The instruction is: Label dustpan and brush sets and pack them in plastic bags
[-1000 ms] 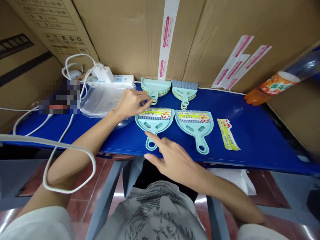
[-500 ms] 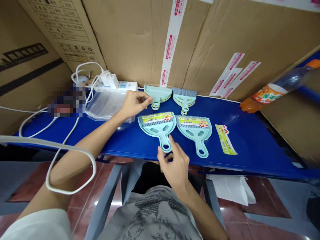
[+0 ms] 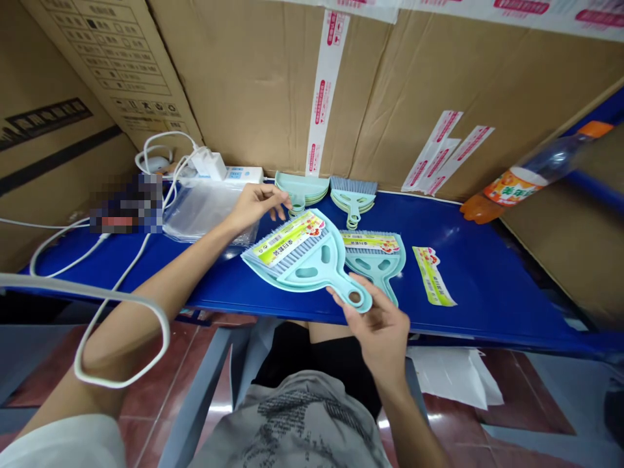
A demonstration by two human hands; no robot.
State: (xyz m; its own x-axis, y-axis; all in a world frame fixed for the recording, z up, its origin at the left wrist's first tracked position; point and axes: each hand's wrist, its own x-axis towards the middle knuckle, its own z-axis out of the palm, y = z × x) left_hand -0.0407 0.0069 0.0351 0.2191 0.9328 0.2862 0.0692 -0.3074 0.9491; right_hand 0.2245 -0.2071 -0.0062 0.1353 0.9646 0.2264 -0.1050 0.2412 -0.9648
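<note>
My right hand (image 3: 383, 325) grips the handle of a light-blue dustpan with a brush (image 3: 312, 257) laid in it. This set is lifted and tilted, and a yellow-green label card (image 3: 290, 240) lies across the bristles. My left hand (image 3: 260, 205) holds nothing. Its loosely bent fingers are apart, near the held set's upper edge and a stack of dustpans (image 3: 301, 186). Partly behind the held set, a second dustpan and brush set (image 3: 377, 260) lies on the blue table, also with a label. A stack of brushes (image 3: 353, 195) sits beside the dustpan stack.
A loose label card (image 3: 433, 276) lies on the table (image 3: 497, 286) at the right. Clear plastic bags (image 3: 207, 208), a white power strip (image 3: 244, 175) and cables are at the left. An orange drink bottle (image 3: 524, 182) leans at the right. Cardboard (image 3: 263, 84) walls the back.
My right hand has taken hold of the left dustpan and brush set by its handle, raised it off the table and turned it. My left hand stays near the dustpan stack.
</note>
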